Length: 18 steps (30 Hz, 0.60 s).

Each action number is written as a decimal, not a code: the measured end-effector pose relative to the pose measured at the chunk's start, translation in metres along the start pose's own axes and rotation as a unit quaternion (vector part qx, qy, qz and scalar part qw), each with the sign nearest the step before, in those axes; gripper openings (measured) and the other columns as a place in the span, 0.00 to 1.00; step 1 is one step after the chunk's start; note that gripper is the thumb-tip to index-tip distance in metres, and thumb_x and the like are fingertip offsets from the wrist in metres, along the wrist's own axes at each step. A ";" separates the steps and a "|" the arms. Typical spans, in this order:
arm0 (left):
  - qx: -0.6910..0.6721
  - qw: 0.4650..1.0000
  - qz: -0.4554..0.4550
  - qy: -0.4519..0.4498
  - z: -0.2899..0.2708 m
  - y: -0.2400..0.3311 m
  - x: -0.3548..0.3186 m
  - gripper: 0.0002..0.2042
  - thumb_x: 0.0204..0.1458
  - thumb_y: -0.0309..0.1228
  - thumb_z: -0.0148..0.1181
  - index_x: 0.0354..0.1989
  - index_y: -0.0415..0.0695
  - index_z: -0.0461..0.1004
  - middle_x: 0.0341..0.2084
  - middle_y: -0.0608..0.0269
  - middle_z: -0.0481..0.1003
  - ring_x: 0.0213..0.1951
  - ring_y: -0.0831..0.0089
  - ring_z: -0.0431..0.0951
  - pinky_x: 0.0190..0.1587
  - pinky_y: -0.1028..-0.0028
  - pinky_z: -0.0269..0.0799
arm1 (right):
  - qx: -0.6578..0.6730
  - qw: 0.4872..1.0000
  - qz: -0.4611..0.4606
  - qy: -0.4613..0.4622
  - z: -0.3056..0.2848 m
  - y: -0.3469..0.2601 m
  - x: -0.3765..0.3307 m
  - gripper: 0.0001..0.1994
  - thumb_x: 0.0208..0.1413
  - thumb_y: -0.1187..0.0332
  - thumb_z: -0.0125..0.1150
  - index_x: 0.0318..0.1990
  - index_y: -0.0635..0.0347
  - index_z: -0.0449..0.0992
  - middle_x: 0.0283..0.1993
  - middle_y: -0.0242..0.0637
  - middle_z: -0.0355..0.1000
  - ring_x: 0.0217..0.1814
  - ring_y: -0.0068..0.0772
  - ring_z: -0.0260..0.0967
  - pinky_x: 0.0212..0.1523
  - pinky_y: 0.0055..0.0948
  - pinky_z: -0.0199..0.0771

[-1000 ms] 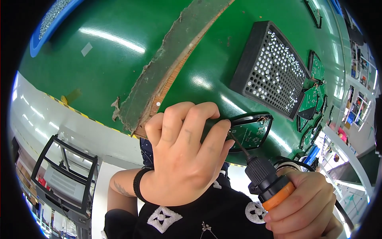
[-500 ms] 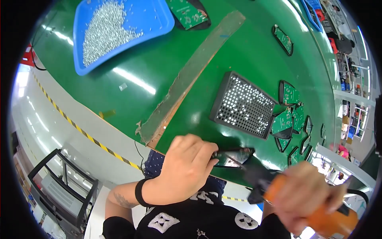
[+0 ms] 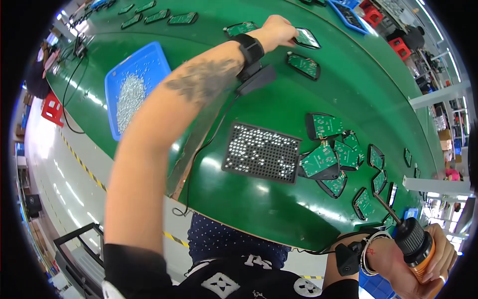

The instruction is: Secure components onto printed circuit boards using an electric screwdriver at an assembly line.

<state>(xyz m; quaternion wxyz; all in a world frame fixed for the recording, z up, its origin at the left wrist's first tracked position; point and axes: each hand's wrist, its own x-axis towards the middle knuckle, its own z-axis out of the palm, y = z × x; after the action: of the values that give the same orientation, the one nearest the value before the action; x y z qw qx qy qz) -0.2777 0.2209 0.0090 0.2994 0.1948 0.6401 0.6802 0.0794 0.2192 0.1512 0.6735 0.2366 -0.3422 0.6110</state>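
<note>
My left hand (image 3: pixel 279 32) is stretched far forward across the green table. Its fingers are closed on the left edge of a dark casing with a pale rectangular window (image 3: pixel 307 38). Just in front of that casing lies another black casing with a green circuit board (image 3: pixel 302 66), and a similar board (image 3: pixel 240 29) is left of the hand. At the lower right, my right hand (image 3: pixel 438 256) is wrapped round an orange and black electric screwdriver (image 3: pixel 417 244). Its long bit points up and left, near a casing with a green board (image 3: pixel 364 203).
A black perforated screw tray (image 3: pixel 261 153), partly filled with screws, stands mid-table. Right of it are several overlapping casings with boards (image 3: pixel 319 160). A blue tray (image 3: pixel 162 57) of loose screws lies at the left. A black cable (image 3: pixel 191 169) runs from my left wristband past the table edge.
My left hand has moved from the near table edge to the far side. The screwdriver has swung away from the near edge to the right, still in my right hand. The view has shifted.
</note>
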 end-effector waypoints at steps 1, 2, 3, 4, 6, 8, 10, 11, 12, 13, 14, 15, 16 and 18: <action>0.151 0.985 0.074 0.047 0.003 -0.006 0.014 0.22 0.44 0.29 0.62 0.48 0.35 0.65 0.39 0.45 0.72 0.41 0.53 0.76 0.40 0.60 0.75 | -0.003 1.000 0.001 0.012 0.001 -0.001 0.000 0.06 0.48 0.74 0.55 0.27 0.59 0.63 0.18 0.23 0.62 0.16 0.15 0.60 0.20 0.14 0.68; 0.295 0.939 0.147 0.096 0.006 -0.013 0.025 0.25 0.44 0.34 0.63 0.50 0.37 0.64 0.40 0.45 0.72 0.44 0.52 0.75 0.45 0.57 0.72 | -0.003 1.000 -0.006 0.009 0.002 -0.001 0.000 0.06 0.48 0.74 0.55 0.27 0.59 0.63 0.18 0.23 0.62 0.16 0.15 0.60 0.20 0.14 0.68; 0.429 0.866 0.209 0.148 0.010 -0.021 0.031 0.28 0.44 0.38 0.64 0.52 0.39 0.63 0.42 0.44 0.72 0.47 0.51 0.73 0.50 0.54 0.69 | -0.019 1.000 0.003 0.012 0.002 -0.001 0.000 0.05 0.48 0.73 0.54 0.26 0.58 0.63 0.18 0.23 0.61 0.16 0.15 0.60 0.21 0.14 0.68; 0.426 0.867 0.217 0.142 0.012 -0.030 0.034 0.28 0.44 0.38 0.64 0.52 0.39 0.63 0.42 0.44 0.72 0.47 0.51 0.73 0.50 0.54 0.69 | -0.034 0.999 0.014 0.018 0.002 -0.001 0.001 0.06 0.48 0.73 0.53 0.25 0.58 0.63 0.18 0.23 0.61 0.17 0.16 0.60 0.21 0.14 0.68; 0.551 0.799 0.239 -0.017 0.015 -0.048 0.033 0.33 0.41 0.43 0.66 0.54 0.41 0.61 0.49 0.46 0.69 0.49 0.52 0.72 0.51 0.56 0.67 | -0.054 0.998 0.025 0.026 0.000 0.002 0.004 0.06 0.48 0.73 0.52 0.24 0.58 0.62 0.18 0.23 0.61 0.17 0.17 0.60 0.21 0.14 0.68; 0.603 0.754 0.238 -0.104 0.016 -0.058 0.029 0.36 0.39 0.46 0.67 0.55 0.42 0.60 0.52 0.47 0.67 0.50 0.53 0.71 0.52 0.57 0.66 | -0.049 0.998 0.040 -0.001 -0.006 0.010 0.006 0.11 0.44 0.75 0.58 0.33 0.65 0.62 0.19 0.26 0.61 0.18 0.19 0.60 0.22 0.17 0.65; 0.571 0.775 0.235 -0.136 0.014 -0.057 0.025 0.34 0.39 0.45 0.67 0.54 0.44 0.61 0.50 0.50 0.69 0.51 0.55 0.70 0.52 0.61 0.65 | -0.088 0.986 0.140 -0.031 -0.006 0.016 -0.003 0.14 0.44 0.75 0.57 0.38 0.69 0.62 0.22 0.28 0.59 0.20 0.20 0.58 0.25 0.20 0.61; 0.566 0.782 0.224 -0.134 0.012 -0.053 0.022 0.33 0.39 0.44 0.67 0.53 0.44 0.61 0.49 0.52 0.70 0.52 0.56 0.69 0.52 0.63 0.65 | -0.098 0.978 0.185 -0.005 -0.006 0.022 -0.012 0.14 0.46 0.75 0.56 0.39 0.69 0.62 0.23 0.28 0.58 0.21 0.20 0.57 0.27 0.21 0.60; 0.556 0.785 0.230 -0.145 0.008 -0.046 0.017 0.33 0.39 0.44 0.67 0.53 0.44 0.61 0.49 0.52 0.70 0.52 0.56 0.69 0.52 0.63 0.65 | -0.124 0.964 0.231 -0.046 -0.004 0.026 -0.022 0.13 0.47 0.74 0.54 0.40 0.69 0.62 0.24 0.28 0.58 0.23 0.20 0.56 0.28 0.22 0.59; 0.566 0.779 0.227 -0.147 0.006 -0.038 0.011 0.31 0.38 0.43 0.67 0.51 0.44 0.63 0.48 0.52 0.71 0.52 0.57 0.69 0.52 0.63 0.64 | -0.130 0.956 0.257 -0.061 -0.005 0.035 -0.034 0.15 0.48 0.74 0.53 0.44 0.66 0.60 0.24 0.29 0.58 0.23 0.21 0.56 0.28 0.24 0.59; 0.574 0.774 0.224 -0.150 0.001 -0.028 0.004 0.30 0.37 0.42 0.68 0.49 0.44 0.65 0.46 0.52 0.71 0.51 0.58 0.69 0.52 0.63 0.63 | -0.139 0.946 0.282 -0.076 -0.006 0.045 -0.047 0.17 0.50 0.73 0.51 0.47 0.64 0.58 0.25 0.29 0.58 0.23 0.22 0.56 0.28 0.25 0.59; 0.571 0.772 0.225 -0.166 -0.002 -0.018 -0.006 0.28 0.36 0.41 0.68 0.47 0.43 0.67 0.44 0.53 0.72 0.51 0.58 0.69 0.52 0.64 0.62 | -0.148 0.935 0.309 -0.091 -0.008 0.054 -0.058 0.19 0.51 0.73 0.49 0.51 0.61 0.56 0.25 0.30 0.58 0.23 0.23 0.56 0.28 0.26 0.60; 0.579 0.771 0.217 -0.156 -0.007 -0.009 -0.020 0.28 0.36 0.41 0.68 0.47 0.43 0.67 0.44 0.53 0.72 0.51 0.58 0.69 0.52 0.64 0.62 | -0.177 0.914 0.354 -0.091 -0.008 0.061 -0.067 0.19 0.52 0.73 0.48 0.52 0.60 0.55 0.25 0.30 0.58 0.23 0.24 0.56 0.28 0.27 0.60; 0.605 0.729 0.279 -0.159 -0.032 0.012 -0.055 0.24 0.37 0.44 0.67 0.41 0.42 0.71 0.33 0.55 0.75 0.42 0.57 0.74 0.49 0.65 0.63 | -0.172 0.910 0.352 -0.133 -0.010 0.073 -0.081 0.21 0.53 0.73 0.47 0.55 0.57 0.53 0.25 0.30 0.58 0.23 0.25 0.57 0.29 0.28 0.60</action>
<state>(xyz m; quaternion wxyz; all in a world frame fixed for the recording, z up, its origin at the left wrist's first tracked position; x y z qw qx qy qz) -0.2595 0.1610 0.0241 0.0129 0.6097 0.7759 0.1614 0.0076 0.1833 0.0765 0.3936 0.0600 -0.5896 0.7027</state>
